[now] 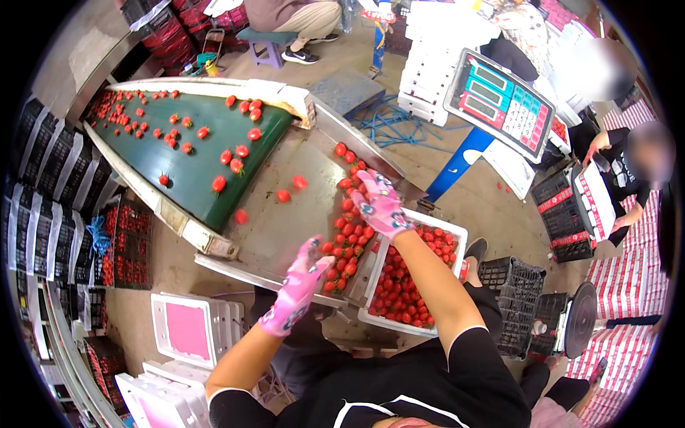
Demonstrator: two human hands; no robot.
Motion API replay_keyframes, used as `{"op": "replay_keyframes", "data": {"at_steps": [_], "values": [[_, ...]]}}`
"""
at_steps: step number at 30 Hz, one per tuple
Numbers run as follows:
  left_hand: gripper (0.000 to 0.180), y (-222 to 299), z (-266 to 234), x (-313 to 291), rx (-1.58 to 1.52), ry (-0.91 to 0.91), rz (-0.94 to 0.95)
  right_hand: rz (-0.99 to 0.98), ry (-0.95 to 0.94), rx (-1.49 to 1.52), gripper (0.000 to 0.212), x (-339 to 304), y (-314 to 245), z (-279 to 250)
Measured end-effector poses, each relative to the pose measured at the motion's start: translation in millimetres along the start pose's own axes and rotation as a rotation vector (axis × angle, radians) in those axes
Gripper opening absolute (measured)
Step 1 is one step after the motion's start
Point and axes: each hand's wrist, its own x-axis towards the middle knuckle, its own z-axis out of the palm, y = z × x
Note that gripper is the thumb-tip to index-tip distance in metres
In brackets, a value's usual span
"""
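Note:
Both my hands wear pink patterned gloves over a metal chute tray [267,239]. My left hand [296,289] is open, fingers apart, just left of a heap of red cherry tomatoes [348,239]. At the heap's upper right, my right hand [382,205] has its fingers extended against the tomatoes. Neither glove visibly grips one. A green conveyor belt [150,157] carries scattered tomatoes toward the tray; a few blurred ones are rolling across the metal. Below my right forearm, a white crate [403,326] stands against the tray's edge, filled with tomatoes [399,285].
A scale display [499,103] on a blue post stands beyond the tray. Black crates [510,292] are at the right, white crates with pink panels [189,328] at the lower left. A co-worker [631,171] holds a white carton at far right; another person sits at the top.

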Motion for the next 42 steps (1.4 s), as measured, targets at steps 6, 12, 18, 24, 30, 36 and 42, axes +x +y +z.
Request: {"op": "replay_keyframes", "data": {"at_steps": [6, 12, 18, 24, 30, 36, 42], "values": [[0.047, -62.4, -9.7, 61.8, -0.455, -0.25, -0.527, 0.103, -0.155, -0.404, 0.063, 28.1, -5.9, 28.0], [0.048, -76.0, 20.5, 107.0, -0.605, -0.251, -0.449, 0.259, -0.307, -0.177, 0.067, 39.7, -0.4, 0.8], [0.052, -84.9, 26.4, 168.9, -0.399, -0.357, -0.214, 0.29, -0.288, -0.093, 0.064, 44.5, 4.6, 5.8], [0.046, -65.3, 13.2, 207.7, -0.501, -0.449, 0.054, 0.394, -0.45, 0.276, 0.06, 49.4, -29.2, -24.3], [0.048, -10.7, 48.3, 157.7, -0.792, 0.014, -0.387, 0.285, -0.337, 0.404, 0.043, 16.3, -51.0, -22.1], [0.034, -30.0, 18.2, 134.3, -0.732, 0.014, -0.088, 0.346, -0.003, 0.68, 0.034, -22.2, -79.8, 11.8], [0.036, -38.1, 105.9, 114.0, -0.471, -0.062, -0.025, 0.263, 0.388, 0.794, 0.033, -62.9, -28.6, -30.1]]}}
